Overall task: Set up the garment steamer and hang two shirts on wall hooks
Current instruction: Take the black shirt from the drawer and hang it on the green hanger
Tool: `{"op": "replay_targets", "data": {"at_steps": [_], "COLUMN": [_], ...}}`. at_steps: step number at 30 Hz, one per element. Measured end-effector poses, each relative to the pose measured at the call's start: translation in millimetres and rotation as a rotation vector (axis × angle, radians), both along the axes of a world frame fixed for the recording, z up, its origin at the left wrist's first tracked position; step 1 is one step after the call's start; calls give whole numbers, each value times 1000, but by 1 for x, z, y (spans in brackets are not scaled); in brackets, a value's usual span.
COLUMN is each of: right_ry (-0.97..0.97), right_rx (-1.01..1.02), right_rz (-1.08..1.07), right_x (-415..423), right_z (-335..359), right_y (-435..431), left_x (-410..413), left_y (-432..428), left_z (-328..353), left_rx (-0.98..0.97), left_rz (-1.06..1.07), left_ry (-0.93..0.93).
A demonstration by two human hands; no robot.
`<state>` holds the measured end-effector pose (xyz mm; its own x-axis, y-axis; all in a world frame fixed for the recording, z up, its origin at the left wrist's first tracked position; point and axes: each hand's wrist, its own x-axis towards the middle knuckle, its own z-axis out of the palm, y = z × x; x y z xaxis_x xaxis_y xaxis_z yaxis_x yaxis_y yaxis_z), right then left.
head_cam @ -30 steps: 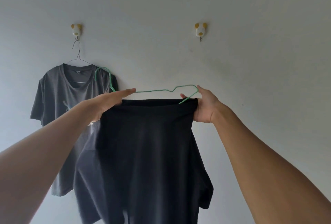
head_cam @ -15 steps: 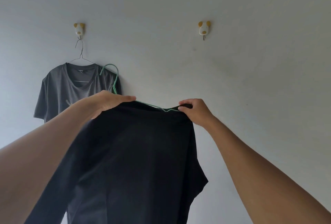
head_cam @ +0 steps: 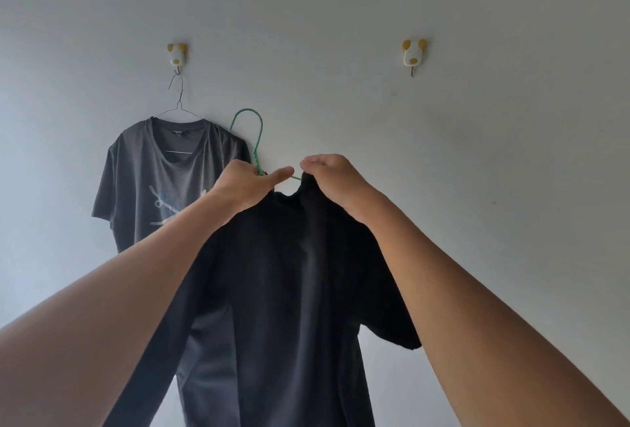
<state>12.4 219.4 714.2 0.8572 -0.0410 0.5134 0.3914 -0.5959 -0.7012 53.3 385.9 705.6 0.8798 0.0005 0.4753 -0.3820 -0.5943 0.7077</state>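
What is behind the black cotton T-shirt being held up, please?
Behind the black T-shirt hangs a grey printed T-shirt on a thin wire hanger, against the pale wall. The grey shirt's lower right side is covered, so its hem there cannot be seen.

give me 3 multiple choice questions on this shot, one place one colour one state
1. The grey shirt hangs from: A a door handle, B the left wall hook, C a chair.
2. The hanger inside the black shirt is: A white, B red, C green.
3. The right wall hook: A carries a shirt, B carries a towel, C is bare.
Answers: 1 B, it hangs right beneath that hook; 2 C, its green loop shows above the collar; 3 C, nothing hangs from it.
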Motion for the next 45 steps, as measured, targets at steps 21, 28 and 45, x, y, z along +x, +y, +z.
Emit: {"op": "replay_targets", "data": {"at_steps": [21,28,45], "right_ry": [-9,116,-138], "right_rx": [-373,-320,-333], "right_rz": [-99,-64,-71], "right_x": [-13,-23,-7], "right_z": [-27,-23,-29], "right_y": [-44,-26,39], "left_x": [24,11,-26], "left_y": [111,117,172], "left_z": [-13,-27,-1], "left_rx": [122,33,139], "left_rz": [-289,-182,-41], "left_ry": [-37,-135,-189]}}
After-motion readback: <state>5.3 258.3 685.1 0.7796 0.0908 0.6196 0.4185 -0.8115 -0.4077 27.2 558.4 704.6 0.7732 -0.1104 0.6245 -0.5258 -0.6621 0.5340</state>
